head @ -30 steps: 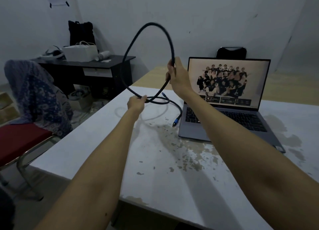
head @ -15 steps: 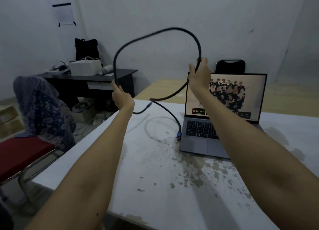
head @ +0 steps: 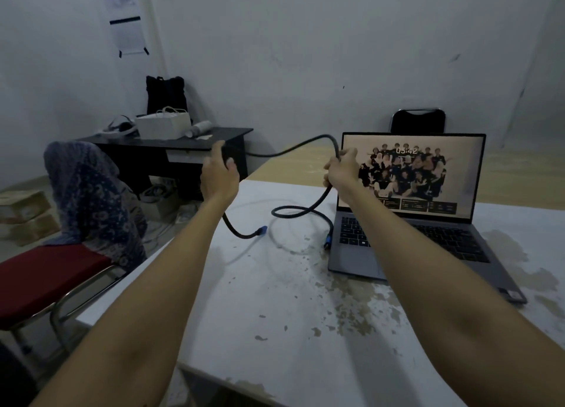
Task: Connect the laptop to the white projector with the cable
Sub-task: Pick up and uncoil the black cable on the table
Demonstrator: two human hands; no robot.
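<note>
Table (head: 275, 330): white, its paint flaking, under both outstretched arms and bearing the laptop and the cable's slack.
Laptop (head: 406, 223): open and lit, just right of the right hand's grip; that hand overlaps the left edge of its screen in view.
Cable (head: 293, 148): dark — it spans in the air from one grip to the other with a hump near the right hand.
Left hand (head: 218, 174): closed around the cable; below this grip the cable drops and curls up to a blue-tipped plug (head: 261, 230) over the table's left edge.
Right hand (head: 341, 169): fingers pinched shut on the cable; below this grip it runs down to a loop on the table, ending in a second blue-collared plug (head: 327, 241) against the laptop's left side — whether it is plugged in cannot be told.
</note>
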